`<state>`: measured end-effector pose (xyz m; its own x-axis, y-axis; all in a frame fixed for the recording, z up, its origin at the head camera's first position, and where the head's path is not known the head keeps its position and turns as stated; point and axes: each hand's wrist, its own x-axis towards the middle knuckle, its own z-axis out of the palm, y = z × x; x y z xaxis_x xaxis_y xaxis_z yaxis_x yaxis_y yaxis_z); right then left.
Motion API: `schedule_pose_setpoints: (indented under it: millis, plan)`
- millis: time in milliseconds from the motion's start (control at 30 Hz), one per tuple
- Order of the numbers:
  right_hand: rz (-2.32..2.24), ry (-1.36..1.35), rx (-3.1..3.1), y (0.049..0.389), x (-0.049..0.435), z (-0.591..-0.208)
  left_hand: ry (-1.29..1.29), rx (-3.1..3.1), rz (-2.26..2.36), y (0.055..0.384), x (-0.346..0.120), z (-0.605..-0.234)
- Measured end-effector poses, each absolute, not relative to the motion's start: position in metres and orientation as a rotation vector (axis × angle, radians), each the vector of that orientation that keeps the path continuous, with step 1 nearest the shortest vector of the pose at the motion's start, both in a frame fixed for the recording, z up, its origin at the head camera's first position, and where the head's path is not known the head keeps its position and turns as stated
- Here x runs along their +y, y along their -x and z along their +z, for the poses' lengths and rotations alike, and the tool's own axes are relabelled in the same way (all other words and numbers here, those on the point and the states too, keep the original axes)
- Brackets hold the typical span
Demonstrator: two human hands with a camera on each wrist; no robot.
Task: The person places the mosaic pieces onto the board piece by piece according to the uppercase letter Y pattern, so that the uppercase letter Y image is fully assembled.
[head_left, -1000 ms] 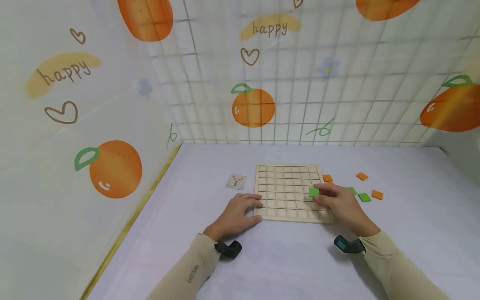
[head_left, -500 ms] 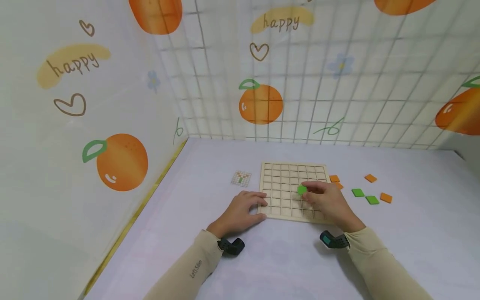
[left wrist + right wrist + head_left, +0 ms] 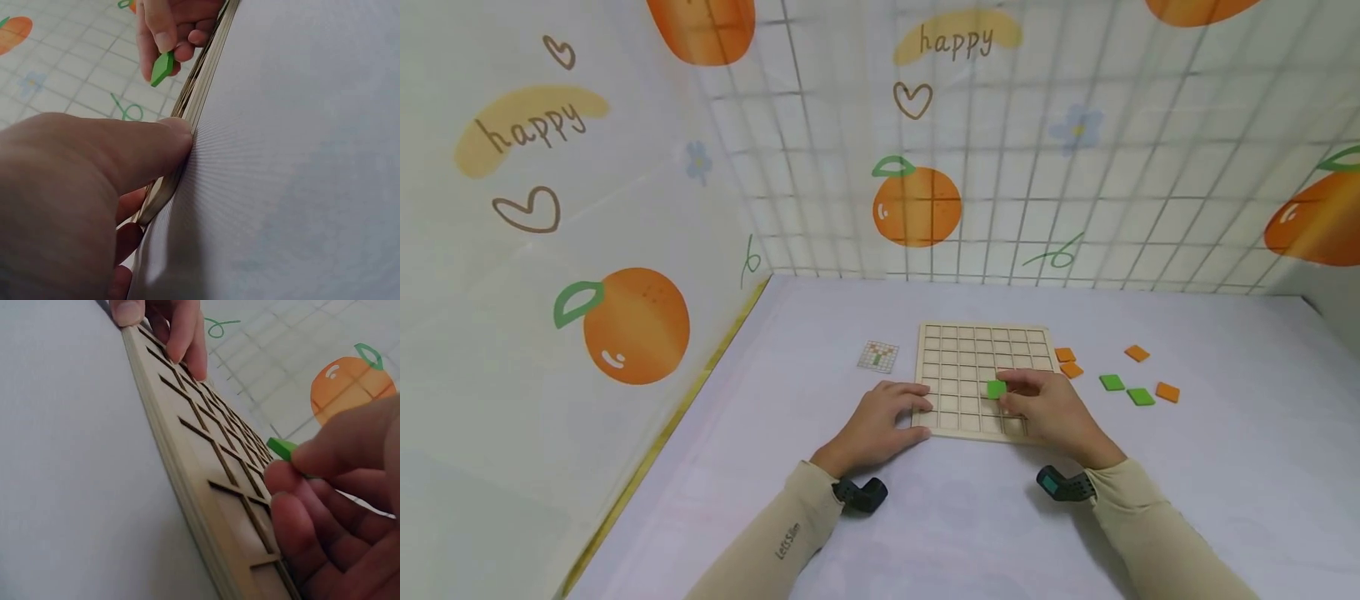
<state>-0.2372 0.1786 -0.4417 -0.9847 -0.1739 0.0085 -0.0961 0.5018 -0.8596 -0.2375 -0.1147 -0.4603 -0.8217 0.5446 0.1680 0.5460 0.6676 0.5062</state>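
A wooden grid board (image 3: 951,386) with square cells lies flat on the table. At its front left corner my left hand (image 3: 876,425) holds it, thumb against the front edge and fingers on the left rim. My right hand (image 3: 1056,414) pinches a small green square tile (image 3: 996,390) between thumb and fingers, over the middle of the board. In the right wrist view, the tile (image 3: 282,449) sticks out from the fingertips above the grid. From the left wrist, it appears as a thin green tile (image 3: 162,69) held tilted.
A small pattern card (image 3: 878,357) with coloured squares lies left of the board. To the right are loose green tiles (image 3: 1141,397) and several orange tiles (image 3: 1137,353), two of them close to the board's right edge. A patterned curtain (image 3: 820,150) stands behind the table.
My right hand has moved left from the board's right side to over its middle, still pinching the green tile, then slightly lower. The left hand stays on the corner.
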Motion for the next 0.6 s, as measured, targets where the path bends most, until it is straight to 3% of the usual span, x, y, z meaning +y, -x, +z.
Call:
schedule_pose_setpoints:
  millis: [600]
  plan:
    - [-1.365, 0.332, 2.81, 0.2311, 0.1731, -0.4446, 0.908, -2.874, -0.884, 0.2333, -0.1142, -0.4573]
